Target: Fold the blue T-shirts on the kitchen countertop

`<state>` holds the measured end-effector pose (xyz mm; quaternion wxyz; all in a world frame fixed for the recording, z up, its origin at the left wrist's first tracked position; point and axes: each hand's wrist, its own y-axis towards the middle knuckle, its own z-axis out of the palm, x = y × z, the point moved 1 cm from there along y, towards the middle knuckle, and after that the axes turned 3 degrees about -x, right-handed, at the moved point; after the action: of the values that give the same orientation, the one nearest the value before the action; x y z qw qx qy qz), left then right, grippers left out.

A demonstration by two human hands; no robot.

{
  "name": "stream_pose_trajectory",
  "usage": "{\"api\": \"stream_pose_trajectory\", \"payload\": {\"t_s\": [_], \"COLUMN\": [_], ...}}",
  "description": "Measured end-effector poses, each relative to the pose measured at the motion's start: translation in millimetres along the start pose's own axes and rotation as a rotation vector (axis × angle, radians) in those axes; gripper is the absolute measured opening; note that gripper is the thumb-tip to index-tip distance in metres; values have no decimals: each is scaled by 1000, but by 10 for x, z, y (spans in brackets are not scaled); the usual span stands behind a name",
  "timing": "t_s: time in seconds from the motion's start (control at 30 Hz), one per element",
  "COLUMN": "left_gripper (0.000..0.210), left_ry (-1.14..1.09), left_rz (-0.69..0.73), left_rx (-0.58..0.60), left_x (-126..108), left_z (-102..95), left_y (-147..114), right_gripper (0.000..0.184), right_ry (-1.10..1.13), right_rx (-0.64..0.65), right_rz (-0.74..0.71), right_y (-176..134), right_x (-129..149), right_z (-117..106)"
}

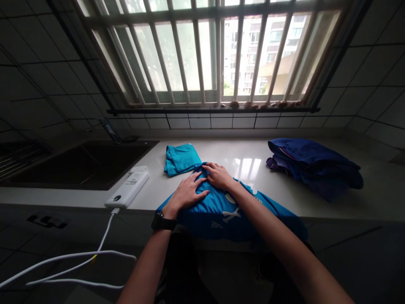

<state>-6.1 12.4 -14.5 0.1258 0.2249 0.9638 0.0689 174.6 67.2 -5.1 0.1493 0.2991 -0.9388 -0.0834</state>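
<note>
The middle of the frame is crossed from side to side by a white worktop [240, 150], and the upper part is taken up by a barred window [205, 55]. A dark sink [101, 160] is set into the worktop at the left. At lower centre, a blue garment [218, 207] with white print is draped over the front edge, its near part hung below it. A heap of dark blue and purple clothes [316, 169] is piled at the right, well apart from the garment. Left of centre, a folded turquoise cloth [182, 158] is laid just beside the garment's far tip. On that far end, near the centre of the frame, both hands are rested: the fingers of the left hand [186, 192] are spread over the fabric, while those of the right hand [219, 175] are slightly bent; whether cloth is pinched under them cannot be told. Between sink and garment, a white power bank [129, 188] is placed, with a white cable [107, 232] plugged into its near end and looped at lower left. A black watch [163, 221] is worn on the left wrist.
</note>
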Motion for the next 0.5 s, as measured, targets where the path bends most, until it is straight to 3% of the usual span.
{"api": "stream_pose_trajectory", "payload": {"t_s": [0.2, 0.33, 0.5], "left_gripper": [62, 57, 48], "left_ry": [19, 108, 227], "left_rz": [-69, -251, -440], "left_rx": [-41, -126, -270], "left_x": [6, -68, -299], "left_z": [35, -48, -180], "left_y": [13, -17, -292], "right_gripper": [57, 59, 61], "right_ry": [-72, -86, -127], "right_rx": [-18, -16, -21], "right_rz": [131, 151, 290], "right_y": [-14, -24, -75], "right_x": [12, 13, -180], "right_z": [45, 22, -59]}}
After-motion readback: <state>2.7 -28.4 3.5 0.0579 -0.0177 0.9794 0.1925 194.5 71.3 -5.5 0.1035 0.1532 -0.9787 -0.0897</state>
